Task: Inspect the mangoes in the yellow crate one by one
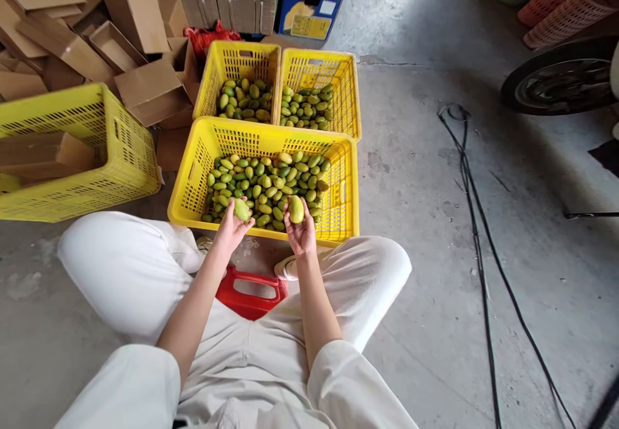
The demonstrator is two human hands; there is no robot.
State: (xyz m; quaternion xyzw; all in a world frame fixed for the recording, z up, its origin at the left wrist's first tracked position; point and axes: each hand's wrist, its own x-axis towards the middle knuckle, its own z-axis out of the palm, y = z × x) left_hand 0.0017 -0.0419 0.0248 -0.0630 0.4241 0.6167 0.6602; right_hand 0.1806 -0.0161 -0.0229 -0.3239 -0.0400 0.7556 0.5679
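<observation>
I sit on a red stool (pixel 249 290) facing a yellow crate (pixel 345 187) that holds several green mangoes (pixel 264 180). My left hand (pixel 231 229) is closed round a green mango (pixel 241 209) at the crate's near rim. My right hand (pixel 300 232) grips a second, yellower mango (pixel 296 209) beside it. Both hands hover over the near edge of the crate, palms up.
Two more yellow crates (pixel 236 61) (pixel 348 87) with mangoes stand behind the near one. Another yellow crate (pixel 118 151) at left holds cardboard. Flat and folded cardboard boxes (pixel 145 87) pile at the back left. Black cables (pixel 471 197) run across the concrete floor at right, near a wheel (pixel 561 84).
</observation>
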